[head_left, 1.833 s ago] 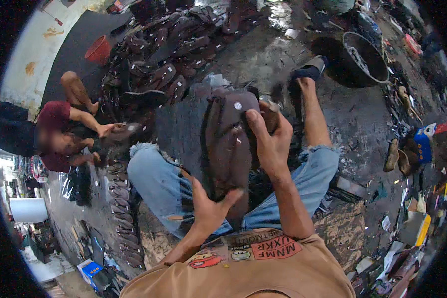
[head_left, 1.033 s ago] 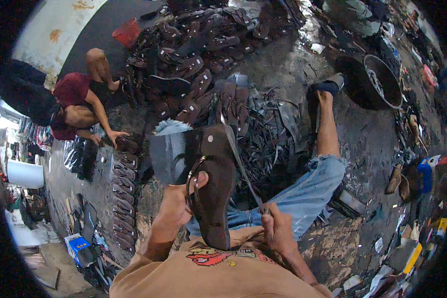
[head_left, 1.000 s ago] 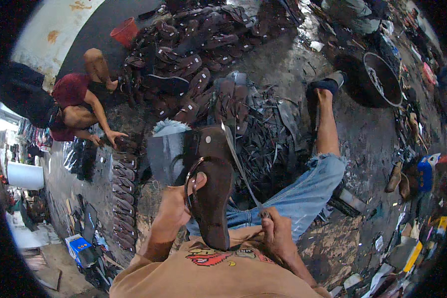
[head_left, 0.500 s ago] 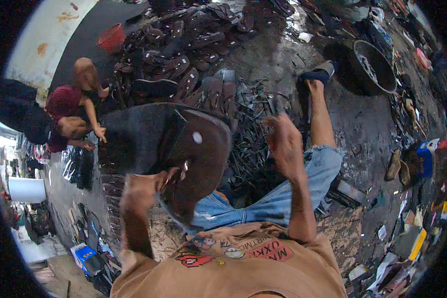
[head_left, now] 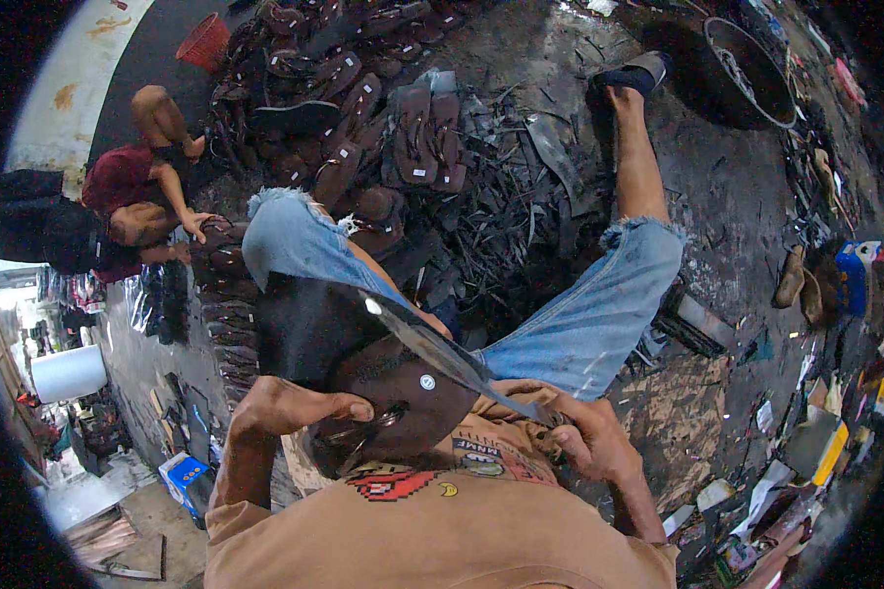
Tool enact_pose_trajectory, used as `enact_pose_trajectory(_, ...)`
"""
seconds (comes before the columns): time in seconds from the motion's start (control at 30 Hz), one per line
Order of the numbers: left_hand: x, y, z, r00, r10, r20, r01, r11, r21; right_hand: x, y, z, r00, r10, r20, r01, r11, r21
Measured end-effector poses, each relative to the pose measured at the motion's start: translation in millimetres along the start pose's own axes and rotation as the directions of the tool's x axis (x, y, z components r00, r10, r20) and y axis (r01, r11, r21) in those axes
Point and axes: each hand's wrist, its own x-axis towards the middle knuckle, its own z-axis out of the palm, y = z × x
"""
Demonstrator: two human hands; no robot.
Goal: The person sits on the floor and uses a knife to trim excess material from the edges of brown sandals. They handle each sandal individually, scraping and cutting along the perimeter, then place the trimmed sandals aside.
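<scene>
The dark, scuffed floor point(head_left: 697, 196) carries a heap of brown sandals point(head_left: 334, 79) at the far side, a row of sandals point(head_left: 228, 319) on the left, and tangled black strips point(head_left: 506, 211) near the middle. Rightward sit a round basin point(head_left: 777, 115), tan shoes point(head_left: 789, 280) and a blue box point(head_left: 855, 280).

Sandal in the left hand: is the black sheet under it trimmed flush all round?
Not flush: the black sheet extends well beyond the brown sandal, visible just above the left hand.
</scene>
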Motion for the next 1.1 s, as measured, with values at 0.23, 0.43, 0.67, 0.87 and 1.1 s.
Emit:
enact_pose_trajectory(0.23,15.5,-25.1,14.7,0.915,0.394,0.091,-0.396,0.918,0.01,45.7,-0.4,6.9,0.997,-0.073,-0.011,0.073,0.997,-0.012)
enact_pose_trajectory(0.43,53.8,-4.0,10.6,0.616,0.763,0.197,-0.75,0.644,-0.151,145.4,-5.4,32.9,0.904,-0.287,-0.316,0.347,0.926,0.151)
enact_pose_trajectory(0.67,66.4,13.3,-1.6,0.562,0.826,0.049,-0.824,0.554,0.117,146.3,-45.2,-20.6,0.958,-0.235,-0.167,0.288,0.812,0.507)
enact_pose_trajectory(0.87,79.6,46.0,-24.2,0.5,0.662,-0.558,-0.852,0.261,-0.454,149.8,-65.8,-57.1,0.829,-0.058,-0.557,0.42,0.721,0.55)
enact_pose_trajectory(1.1,129.2,78.3,60.0,0.571,0.634,-0.522,-0.207,-0.504,-0.839,159.0,-71.7,-47.8,0.796,-0.102,-0.596,0.412,0.813,0.411)
